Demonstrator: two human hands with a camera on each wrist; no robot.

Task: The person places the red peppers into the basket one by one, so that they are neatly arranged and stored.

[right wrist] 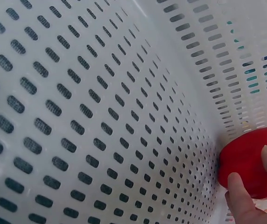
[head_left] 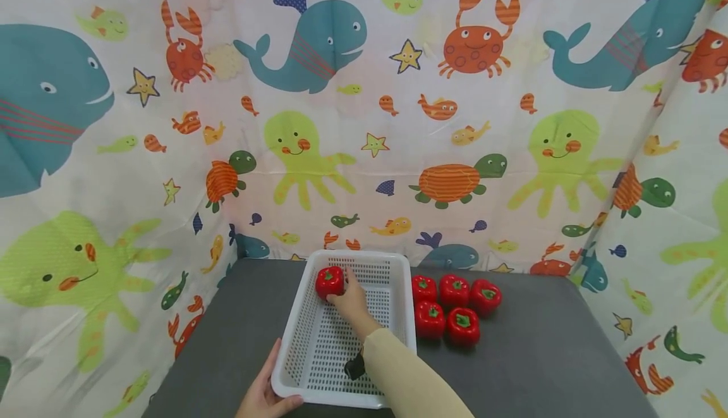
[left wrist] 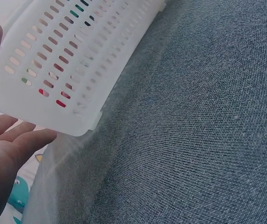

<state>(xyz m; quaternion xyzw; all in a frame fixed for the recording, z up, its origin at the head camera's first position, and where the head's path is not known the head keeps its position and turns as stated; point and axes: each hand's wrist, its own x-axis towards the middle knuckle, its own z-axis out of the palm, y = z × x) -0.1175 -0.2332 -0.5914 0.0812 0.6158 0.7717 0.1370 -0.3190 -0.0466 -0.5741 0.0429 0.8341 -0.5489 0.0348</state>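
Observation:
A white perforated plastic basket (head_left: 341, 399) lies on the dark table. In its far left corner sits a red bell pepper (head_left: 328, 282), stem up. My right hand (head_left: 354, 304) reaches over the basket and holds this pepper from its right and near sides; in the right wrist view, thumb and a finger lie on its red skin. At the basket's near left corner, my left hand (head_left: 266, 393) rests with the thumb by the near rim and fairly straight fingers along the outer left side. The left wrist view shows those fingers (left wrist: 35, 139) beside the basket wall.
Several red bell peppers (head_left: 454, 291) stand grouped just right of the basket. A grey-black cloth covers the table (head_left: 529, 348). A curtain (head_left: 364, 215) printed with sea animals hangs behind it and along both sides. The right wrist carries a small black device (head_left: 355, 367).

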